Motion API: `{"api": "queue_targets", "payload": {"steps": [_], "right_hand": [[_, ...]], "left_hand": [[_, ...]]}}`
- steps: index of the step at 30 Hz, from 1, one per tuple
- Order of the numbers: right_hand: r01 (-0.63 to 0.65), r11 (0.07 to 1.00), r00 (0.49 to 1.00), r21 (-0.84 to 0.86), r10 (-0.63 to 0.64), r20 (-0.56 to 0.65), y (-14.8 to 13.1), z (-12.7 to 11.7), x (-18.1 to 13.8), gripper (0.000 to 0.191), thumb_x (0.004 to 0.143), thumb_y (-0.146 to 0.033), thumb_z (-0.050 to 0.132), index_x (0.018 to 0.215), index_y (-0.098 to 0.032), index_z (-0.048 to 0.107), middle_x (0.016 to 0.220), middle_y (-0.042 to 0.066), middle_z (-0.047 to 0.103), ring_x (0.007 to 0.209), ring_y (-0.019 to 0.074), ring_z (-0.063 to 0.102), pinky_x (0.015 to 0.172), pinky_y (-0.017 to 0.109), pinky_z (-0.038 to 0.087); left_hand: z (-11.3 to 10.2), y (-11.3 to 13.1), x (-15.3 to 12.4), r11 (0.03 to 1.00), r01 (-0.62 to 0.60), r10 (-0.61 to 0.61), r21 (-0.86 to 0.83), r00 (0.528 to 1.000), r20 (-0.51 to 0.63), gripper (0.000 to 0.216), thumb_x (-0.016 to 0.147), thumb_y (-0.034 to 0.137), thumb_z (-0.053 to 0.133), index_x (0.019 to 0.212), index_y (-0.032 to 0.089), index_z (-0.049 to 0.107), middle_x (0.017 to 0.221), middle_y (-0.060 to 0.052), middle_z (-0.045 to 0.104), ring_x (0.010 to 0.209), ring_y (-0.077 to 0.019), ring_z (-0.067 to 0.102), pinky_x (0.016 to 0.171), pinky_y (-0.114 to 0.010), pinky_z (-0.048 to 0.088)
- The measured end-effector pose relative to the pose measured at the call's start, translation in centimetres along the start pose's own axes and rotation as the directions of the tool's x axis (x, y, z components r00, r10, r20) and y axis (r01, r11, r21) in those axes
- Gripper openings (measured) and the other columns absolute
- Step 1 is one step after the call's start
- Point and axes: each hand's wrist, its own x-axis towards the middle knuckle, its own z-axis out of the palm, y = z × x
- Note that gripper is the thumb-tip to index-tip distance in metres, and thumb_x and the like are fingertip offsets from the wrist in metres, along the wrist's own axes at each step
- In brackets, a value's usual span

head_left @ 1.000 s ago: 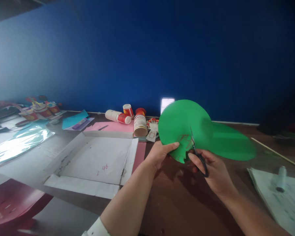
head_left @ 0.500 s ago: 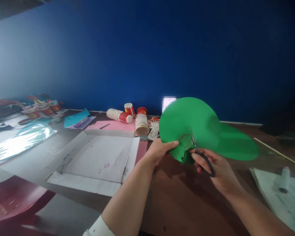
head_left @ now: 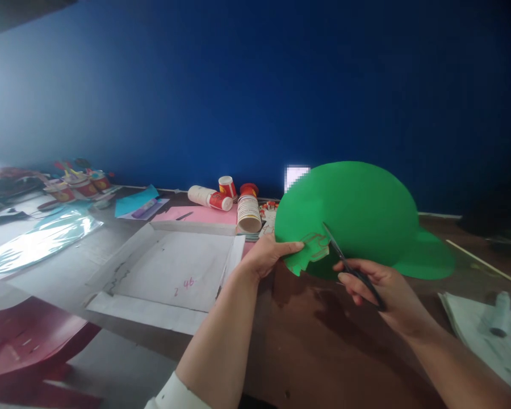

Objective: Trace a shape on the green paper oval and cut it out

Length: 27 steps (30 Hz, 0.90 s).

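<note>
A large sheet of green paper (head_left: 357,210) curves up above the brown table, its near left edge cut ragged and marked with drawn brown lines. My left hand (head_left: 266,253) pinches that left edge, thumb on top and fingers hidden underneath. In my right hand (head_left: 378,284) are dark-handled scissors (head_left: 338,253), my fingers round the handles. Their blades look nearly closed and lie over the green paper beside the drawn lines. Whether the blades touch the paper I cannot tell.
A shallow white box lid (head_left: 166,272) lies left of my arm. Paper cups (head_left: 249,213) and pink paper (head_left: 204,215) are behind it. Dark red sheets (head_left: 34,341) lie at the near left. A glue stick (head_left: 501,315), papers (head_left: 468,318) and a thin stick (head_left: 485,261) are at right.
The scissors have come back from the cut and now lie over the paper. The green sheet has turned and opened wider, and its drawn edge has moved slightly left with my left hand.
</note>
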Motion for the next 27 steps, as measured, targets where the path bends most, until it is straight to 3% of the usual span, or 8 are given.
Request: {"api": "queue_targets", "payload": {"steps": [13, 20, 27], "right_hand": [[-0.022, 1.0, 0.998, 0.002, 0.022, 0.062, -0.18, -0.12, -0.01, 0.042, 0.066, -0.053, 0.082, 0.09, -0.02, 0.075, 0.059, -0.004, 0.057, 0.049, 0.0083, 0.044, 0.049, 0.024, 0.037], [-0.016, 1.0, 0.999, -0.016, 0.016, 0.046, -0.03, -0.22, -0.08, 0.042, 0.068, -0.052, 0.081, 0.093, -0.018, 0.076, 0.053, -0.005, 0.052, 0.051, 0.0093, 0.043, 0.048, 0.024, 0.036], [-0.001, 1.0, 0.998, -0.011, 0.001, 0.064, 0.43, -0.39, 0.08, 0.04, 0.071, -0.049, 0.08, 0.096, -0.018, 0.077, 0.055, -0.004, 0.056, 0.051, 0.0091, 0.044, 0.048, 0.023, 0.035]], "left_hand": [[-0.61, 0.23, 0.1, 0.998, 0.02, -0.017, 0.052, 0.999, -0.05, 0.051, 0.058, 0.033, 0.094, 0.103, 0.017, 0.076, 0.102, -0.01, 0.078, 0.08, -0.0242, 0.073, 0.071, -0.034, 0.059], [-0.76, 0.22, 0.08, 0.997, -0.007, 0.01, 0.082, 0.999, -0.032, 0.049, 0.062, 0.035, 0.092, 0.104, 0.016, 0.076, 0.102, -0.011, 0.078, 0.081, -0.0224, 0.073, 0.074, -0.032, 0.059], [-0.89, 0.18, 0.08, 0.997, 0.002, 0.001, 0.078, 0.999, -0.043, 0.048, 0.062, 0.034, 0.092, 0.103, 0.016, 0.076, 0.102, -0.01, 0.078, 0.081, -0.0225, 0.073, 0.074, -0.032, 0.058]]}}
